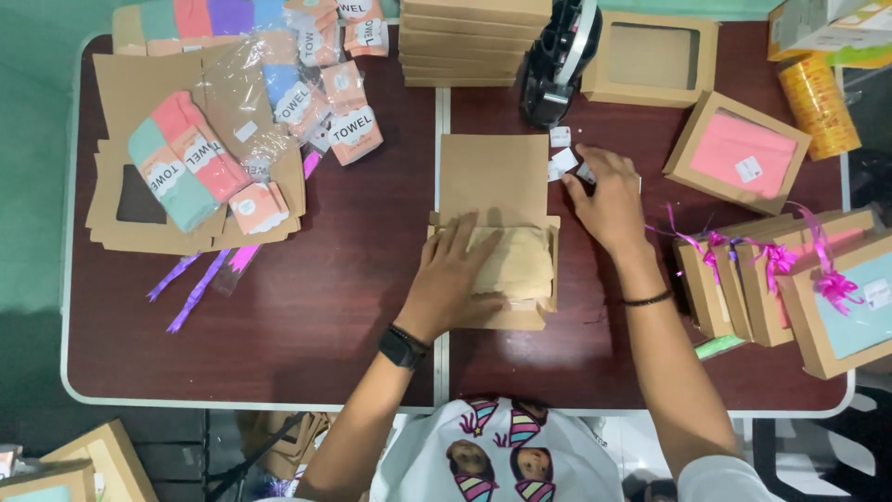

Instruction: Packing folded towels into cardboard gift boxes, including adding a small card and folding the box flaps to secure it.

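left hand [452,279] lies flat w/ fingers spread on the beige folded towel [509,260], prob pinning it so it stays put inside the open kraft box [492,232] mid worktop [307,325]. right hand [609,200] sits just right of the box, fingertips pinched together on a small white sticker [585,173], more stickers [560,149] near the black tape dispenser [555,65] at the far side. finished ribboned boxes [790,279] stacked on edge at right, prob to keep them out of the way.
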